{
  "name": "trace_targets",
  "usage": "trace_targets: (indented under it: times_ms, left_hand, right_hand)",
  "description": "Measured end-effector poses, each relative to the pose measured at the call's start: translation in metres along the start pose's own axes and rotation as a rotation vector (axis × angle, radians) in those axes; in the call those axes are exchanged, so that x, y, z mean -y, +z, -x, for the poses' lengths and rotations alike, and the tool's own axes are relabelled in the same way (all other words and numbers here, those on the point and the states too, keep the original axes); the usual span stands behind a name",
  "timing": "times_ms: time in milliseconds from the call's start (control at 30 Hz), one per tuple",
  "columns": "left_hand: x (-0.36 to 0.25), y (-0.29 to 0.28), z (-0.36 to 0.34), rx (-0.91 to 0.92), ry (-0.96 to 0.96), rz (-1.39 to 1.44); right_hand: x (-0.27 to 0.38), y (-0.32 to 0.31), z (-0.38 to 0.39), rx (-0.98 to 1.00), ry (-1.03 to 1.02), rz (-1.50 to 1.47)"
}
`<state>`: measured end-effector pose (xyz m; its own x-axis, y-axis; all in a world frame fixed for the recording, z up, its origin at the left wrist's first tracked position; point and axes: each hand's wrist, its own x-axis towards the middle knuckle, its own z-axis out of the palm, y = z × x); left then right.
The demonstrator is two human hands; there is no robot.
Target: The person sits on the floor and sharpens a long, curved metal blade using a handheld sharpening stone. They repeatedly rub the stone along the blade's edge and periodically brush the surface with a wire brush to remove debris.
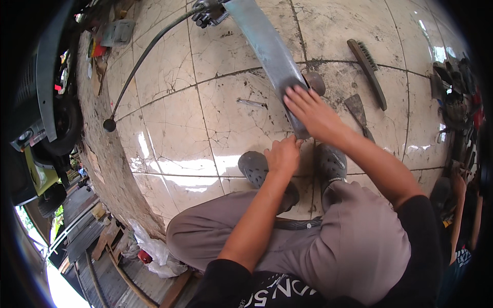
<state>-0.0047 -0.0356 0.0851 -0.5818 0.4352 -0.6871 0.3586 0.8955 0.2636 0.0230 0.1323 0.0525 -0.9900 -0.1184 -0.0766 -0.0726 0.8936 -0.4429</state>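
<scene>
A long grey metal strip (264,49), with a worn bluish coating toward its far end, slants from the top middle down to me. My left hand (284,156) is closed at its near end, fingers curled around the edge. My right hand (310,112) lies on the strip's upper face with fingers stretched out flat. Whether anything thin is under the palm is hidden. A round rusty-brown piece (315,83) sits beside the strip, partly behind it. To the right are a wooden-backed wire brush (368,74) and a scraper (355,109) on the tiles.
At the top, a dark metal fitting (209,14) joins a curved rod ending in a black ball knob (109,124). A small slim object (251,103) lies on the tiled floor (174,120). Left are a vehicle (43,102) and plastic bag (154,249); right, another person's arm (457,210).
</scene>
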Motion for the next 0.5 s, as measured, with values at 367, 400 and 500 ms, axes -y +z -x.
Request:
trace_targets:
  times_ms: [367,400,500]
  left_hand:
    - [0.004,-0.004,0.003,0.027,-0.032,0.026]
    - [0.003,-0.005,0.003,0.035,-0.028,0.031]
    - [0.004,-0.003,0.003,0.014,-0.053,0.064]
  right_hand:
    - [0.025,0.016,0.060,0.117,0.014,0.034]
    - [0.025,0.018,0.068,0.152,0.012,0.019]
    - [0.012,0.005,0.026,0.079,0.023,0.022]
